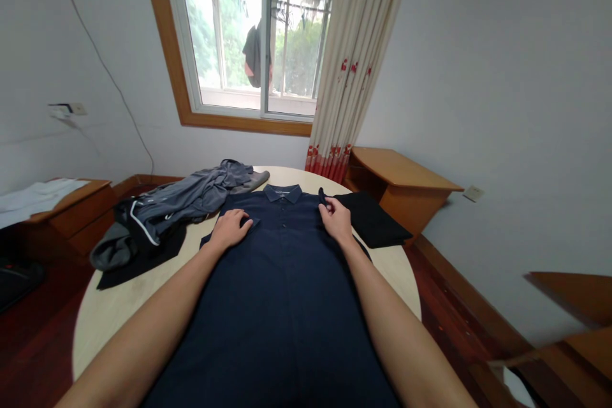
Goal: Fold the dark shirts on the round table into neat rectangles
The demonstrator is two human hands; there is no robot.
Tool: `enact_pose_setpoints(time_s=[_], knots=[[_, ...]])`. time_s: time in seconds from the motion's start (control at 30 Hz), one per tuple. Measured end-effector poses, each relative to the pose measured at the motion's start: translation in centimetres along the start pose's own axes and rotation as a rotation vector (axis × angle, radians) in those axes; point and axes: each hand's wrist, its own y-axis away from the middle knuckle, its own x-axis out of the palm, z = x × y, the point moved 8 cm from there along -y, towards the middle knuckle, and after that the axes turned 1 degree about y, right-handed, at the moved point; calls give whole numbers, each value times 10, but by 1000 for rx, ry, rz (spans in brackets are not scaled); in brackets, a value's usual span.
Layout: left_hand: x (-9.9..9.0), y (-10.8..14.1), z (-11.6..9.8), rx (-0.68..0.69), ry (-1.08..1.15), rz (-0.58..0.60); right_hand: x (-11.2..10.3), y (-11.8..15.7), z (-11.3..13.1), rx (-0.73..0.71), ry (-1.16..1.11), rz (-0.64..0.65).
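A dark navy collared shirt (287, 280) lies spread out front side up on the round pale table (396, 274), its collar pointing toward the window. On the shirt's left shoulder area rests my left hand (232, 228), its thumb and fingers apart, with a small fold of cloth beside the thumb. My right hand (336, 220) pinches a raised bit of the shirt's fabric near the right shoulder, between thumb and fingers. The shirt's lower part runs out of view toward me, between my forearms.
Rumpled grey and black clothes (176, 204) are heaped at the table's left. A folded black cloth (375, 220) lies at the right edge. Beyond stand a wooden desk (406, 169) and a curtain (351, 70). Another wooden cabinet (90, 204) is at the left.
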Motion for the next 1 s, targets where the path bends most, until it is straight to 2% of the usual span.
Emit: enact_pose_setpoints(time_s=[0.07, 0.17, 0.3, 0.43, 0.5, 0.63, 0.73, 0.87, 1.0], knots=[[0, 0, 0, 4, -1, -1, 16, 4, 4, -34, 31, 134], [1, 0, 0, 9, -4, -7, 34, 12, 1, -77, 248, 323], [0, 0, 0, 7, -4, -10, 41, 17, -15, -46, 509, 380], [0, 0, 1, -1, 0, -4, 49, 20, -42, 95, 551, 508], [1, 0, 1, -7, -1, 0, 49, 20, -52, 120, 541, 547], [1, 1, 0, -1, 6, 5, 40, 19, -61, 117, 530, 549], [-7, -1, 3, 8, -36, -17, 33, 20, -57, 99, 537, 526], [-22, -5, 23, -51, -131, -92, 30, 20, -28, -29, 520, 427], [-12, -7, 51, -183, -104, -3, 43, 25, -2, -124, 521, 419]])
